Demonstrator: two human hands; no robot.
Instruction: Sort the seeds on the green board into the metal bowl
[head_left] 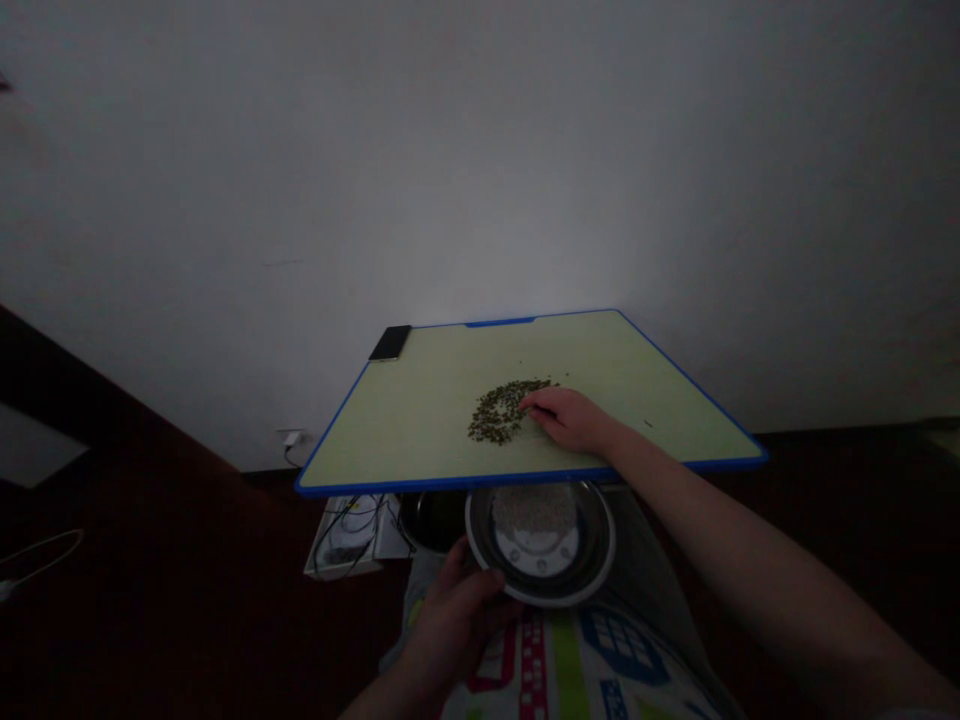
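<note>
Loose dark grains or small dried bits (pixel 495 414) lie spread in a patch on a pale yellow-green board with a blue rim (pixel 420 430). My right hand (pixel 568 416) rests on the board at the patch's right edge, thumb and fingers pinched together; whatever lies between the fingertips is too small to make out. Below the board's near edge, my left hand (pixel 469 590) grips the left rim of a round metal bowl (pixel 600 560). Inside the bowl is a light, whitish layer with small grains (pixel 534 508). The bowl sits over the lap, partly under the board's edge.
A black phone (pixel 391 343) lies at the board's far left corner. Below left are a white box with cables (pixel 346 540) and a dark round pot (pixel 435 520). A white wall (pixel 480 180) stands behind the board, with a plugged-in charger (pixel 293 438) low on it.
</note>
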